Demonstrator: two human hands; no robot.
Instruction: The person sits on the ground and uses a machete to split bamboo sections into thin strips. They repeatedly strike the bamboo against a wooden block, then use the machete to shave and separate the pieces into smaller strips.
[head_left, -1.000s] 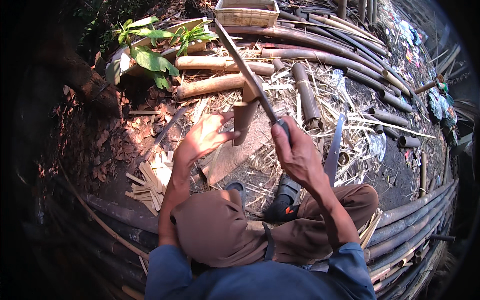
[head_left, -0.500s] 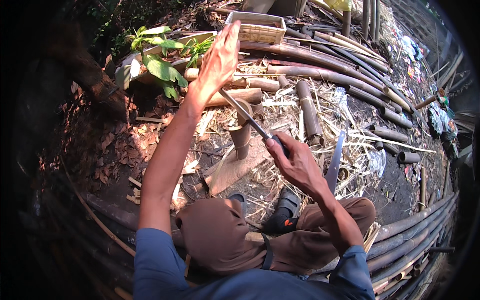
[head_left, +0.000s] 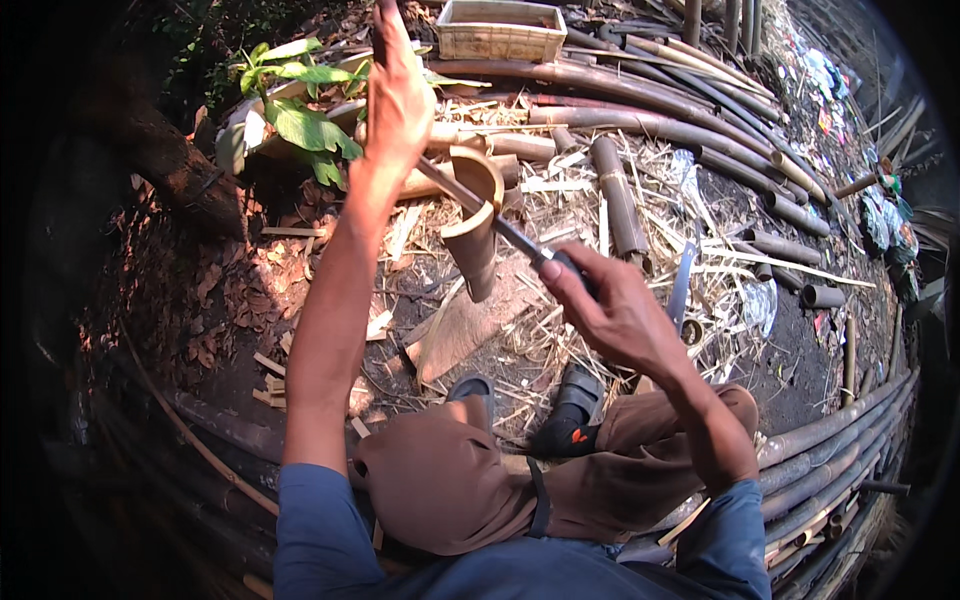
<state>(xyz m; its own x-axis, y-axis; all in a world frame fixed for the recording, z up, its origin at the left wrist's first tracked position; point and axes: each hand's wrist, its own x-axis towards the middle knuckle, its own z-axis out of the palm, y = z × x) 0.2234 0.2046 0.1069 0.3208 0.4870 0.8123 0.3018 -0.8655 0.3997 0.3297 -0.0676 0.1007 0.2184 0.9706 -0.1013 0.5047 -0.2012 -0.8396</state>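
My right hand (head_left: 622, 315) is closed round the dark handle of a long knife (head_left: 518, 238). The blade slants up and left across the rim of a bamboo tube (head_left: 470, 252) and appears lodged in it. The tube looks raised and tilted over a flat wooden block (head_left: 470, 340); whether its foot touches the block I cannot tell. Above the knife's far end, my left hand (head_left: 400, 105) is raised with fingers stretched out, holding nothing. It is slightly blurred.
Bamboo poles (head_left: 640, 122) lie stacked beyond the work spot, near a pale rectangular tub (head_left: 500, 40). A short bamboo length (head_left: 618, 195) rests among shavings. A flat metal blade (head_left: 683, 285) stands by my right knee. A leafy plant (head_left: 305, 125) and a tree trunk (head_left: 180, 165) are at left.
The bamboo tube has gone from upright on the block to raised and tilted, with the blade across its rim. My left hand has moved up and left; my right hand shifted slightly right.
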